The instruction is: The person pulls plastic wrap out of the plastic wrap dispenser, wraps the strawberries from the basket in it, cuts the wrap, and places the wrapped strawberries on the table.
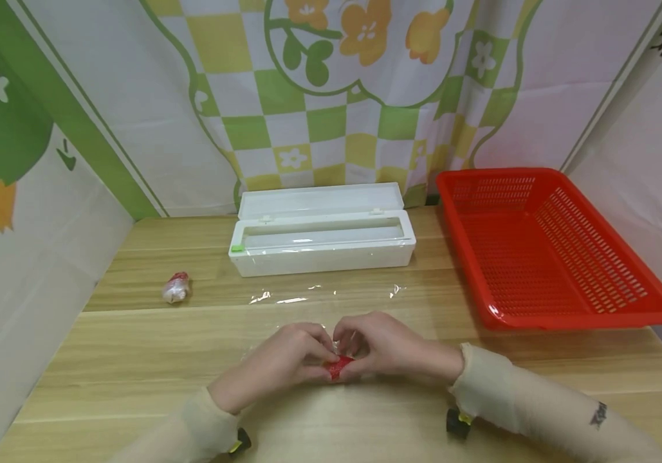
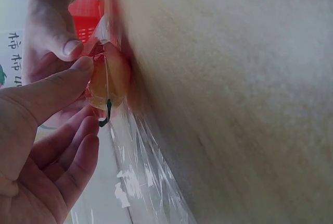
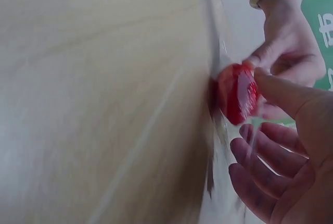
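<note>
A small red and yellow fruit [image 2: 117,81] with a dark stem lies on a sheet of clear cling film [image 2: 148,179]; its exact kind is unclear. In the head view its red side [image 1: 340,366] shows between my hands. My left hand [image 1: 287,361] holds the fruit from the left, thumb at its upper side. From the right my right hand [image 1: 385,344] grips it, the thumb pressing film over the glossy red skin [image 3: 242,94]. Fingertips of both hands are partly hidden in the head view.
Behind the hands stands a white film dispenser box [image 1: 325,257], lid raised, a roll [image 1: 325,236] inside. Another small red and whitish wrapped thing [image 1: 177,288] lies at the left. A red plastic basket [image 1: 481,283] stands at the right. A patterned curtain [image 1: 331,122] hangs behind the wooden table [image 1: 134,366].
</note>
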Available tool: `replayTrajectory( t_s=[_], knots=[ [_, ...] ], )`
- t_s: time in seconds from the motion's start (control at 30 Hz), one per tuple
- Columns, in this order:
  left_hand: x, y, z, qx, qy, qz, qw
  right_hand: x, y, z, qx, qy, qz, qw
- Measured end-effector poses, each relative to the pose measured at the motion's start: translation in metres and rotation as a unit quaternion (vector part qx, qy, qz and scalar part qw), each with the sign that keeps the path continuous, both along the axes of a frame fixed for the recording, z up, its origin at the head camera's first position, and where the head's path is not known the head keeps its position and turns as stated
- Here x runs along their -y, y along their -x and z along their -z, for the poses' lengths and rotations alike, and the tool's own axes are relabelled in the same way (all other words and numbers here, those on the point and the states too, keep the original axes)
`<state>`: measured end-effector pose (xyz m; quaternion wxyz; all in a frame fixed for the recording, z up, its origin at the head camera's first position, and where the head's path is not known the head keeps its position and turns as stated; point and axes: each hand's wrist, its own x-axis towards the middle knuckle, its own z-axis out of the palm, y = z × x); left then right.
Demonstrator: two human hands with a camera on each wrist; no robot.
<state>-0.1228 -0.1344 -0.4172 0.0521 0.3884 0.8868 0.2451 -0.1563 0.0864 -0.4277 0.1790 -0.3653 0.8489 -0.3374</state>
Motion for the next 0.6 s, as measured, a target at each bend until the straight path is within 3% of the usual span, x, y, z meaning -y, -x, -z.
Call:
replayTrajectory(
  t_s=[0.27, 0.43, 0.6],
  knots=[
    [-0.001, 0.002, -0.001, 0.005, 0.019, 0.006, 0.9998, -0.026, 0.004, -0.009, -0.018, -0.042, -0.026, 0.9986],
    [-0.001, 0.003, -0.002, 0.015, 0.026, 0.003, 0.9995, -0.041, 0.005, -0.013, -0.005, -0.086, -0.041, 0.9955],
    [-0.001, 0.004, -0.002, 0.018, 0.026, 0.002, 0.9995, -0.054, 0.007, -0.015, 0.001, -0.091, -0.055, 0.9944]
  ],
)
